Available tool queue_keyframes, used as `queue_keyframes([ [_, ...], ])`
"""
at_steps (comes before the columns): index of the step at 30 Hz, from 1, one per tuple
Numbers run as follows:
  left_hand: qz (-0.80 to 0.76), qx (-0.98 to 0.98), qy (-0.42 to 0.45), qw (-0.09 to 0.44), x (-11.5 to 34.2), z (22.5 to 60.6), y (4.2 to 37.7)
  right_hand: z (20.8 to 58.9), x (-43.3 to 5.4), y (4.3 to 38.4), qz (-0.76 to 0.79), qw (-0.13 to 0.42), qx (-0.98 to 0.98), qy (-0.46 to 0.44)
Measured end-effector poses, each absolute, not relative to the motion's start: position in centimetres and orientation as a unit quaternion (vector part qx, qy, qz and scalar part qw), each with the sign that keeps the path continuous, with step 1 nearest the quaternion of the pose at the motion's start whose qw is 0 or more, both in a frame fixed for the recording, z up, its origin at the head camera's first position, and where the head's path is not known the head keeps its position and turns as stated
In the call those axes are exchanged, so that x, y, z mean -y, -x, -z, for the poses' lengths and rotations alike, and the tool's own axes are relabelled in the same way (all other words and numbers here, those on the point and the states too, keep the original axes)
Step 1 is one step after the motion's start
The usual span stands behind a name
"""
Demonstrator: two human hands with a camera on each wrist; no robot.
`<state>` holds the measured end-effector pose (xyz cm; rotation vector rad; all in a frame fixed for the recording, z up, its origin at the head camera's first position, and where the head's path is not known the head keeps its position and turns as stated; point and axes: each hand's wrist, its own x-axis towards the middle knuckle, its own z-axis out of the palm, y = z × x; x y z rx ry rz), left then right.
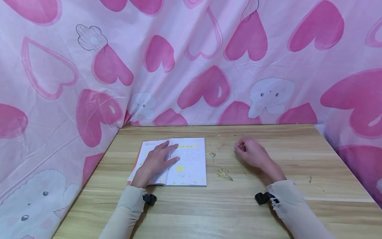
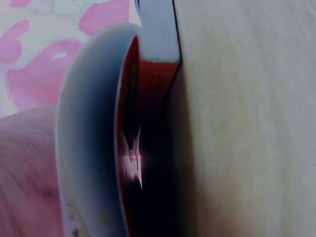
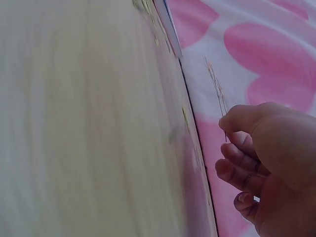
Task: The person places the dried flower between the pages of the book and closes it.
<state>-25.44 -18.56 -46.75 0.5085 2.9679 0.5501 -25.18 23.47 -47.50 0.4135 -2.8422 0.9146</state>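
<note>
An open book [image 1: 189, 174] with white pages and yellow print lies at the left of the table. My left hand [image 1: 155, 161] rests on it with spread fingers, across the left page and the centre fold. In the left wrist view, pages [image 2: 94, 123] and an orange cover edge [image 2: 155, 81] curve up beside the hand. My right hand [image 1: 252, 153] is over the table to the right of the book. Thumb and forefinger pinch a thin dried sprig [image 3: 215, 86], seen best in the right wrist view, while the other fingers curl loosely.
Between the book and my right hand lie dried yellow flowers [image 1: 221, 173] and a small branching dried flower [image 1: 212, 155]. More plant bits [image 1: 310, 179] are scattered at the right of the wooden table [image 1: 203, 212]. A pink heart-patterned cloth [image 1: 167, 89] hangs behind and at the sides.
</note>
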Motion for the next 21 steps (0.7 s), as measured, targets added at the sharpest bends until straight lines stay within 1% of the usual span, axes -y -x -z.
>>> queue_keyframes([
  [12,-0.190,-0.970,-0.141,0.058,18.6,47.0,25.7,47.5,-19.7,25.3,-0.281,0.068,0.944,-0.156],
  [21,-0.190,-0.970,-0.142,0.063,18.6,47.0,25.6,46.9,-17.4,25.5,-0.279,0.076,0.945,-0.154],
])
